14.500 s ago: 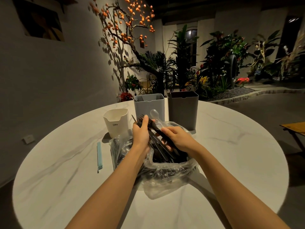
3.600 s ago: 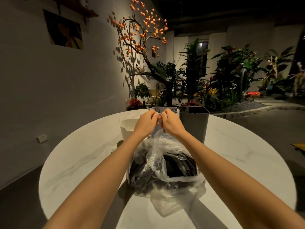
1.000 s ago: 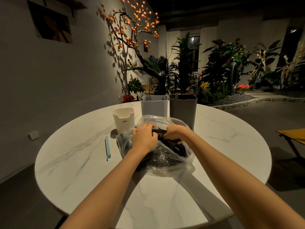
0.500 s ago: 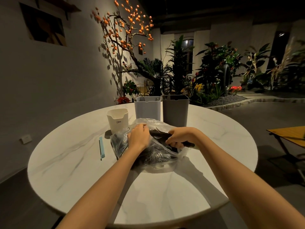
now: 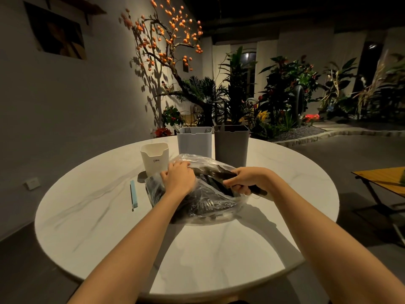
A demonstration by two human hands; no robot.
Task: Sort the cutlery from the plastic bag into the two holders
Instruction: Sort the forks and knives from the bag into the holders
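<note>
Left hand (image 5: 178, 178) pressed flat on plastic bag (image 5: 197, 200), steadying it. Right hand (image 5: 245, 179) gripped black cutlery bundle (image 5: 221, 174) at bag mouth. Advice: draw slowly toward dark grey holder (image 5: 231, 143) behind bag, avoid snagging film.

Two holders (image 5: 194, 141); one bag (image 5: 203, 200); two hands (image 5: 178, 177)

I seem to be in a dim indoor garden lounge, perhaps a café or showroom. A decorative tree with orange fruit (image 5: 166, 38) stands against the wall in the upper centre of the frame, and leafy potted plants (image 5: 285, 88) fill a gravel bed edged with stone kerbing (image 5: 306, 139) at right. A framed picture (image 5: 58, 38) hangs upper left, above the round marble surface (image 5: 87, 205).
</note>
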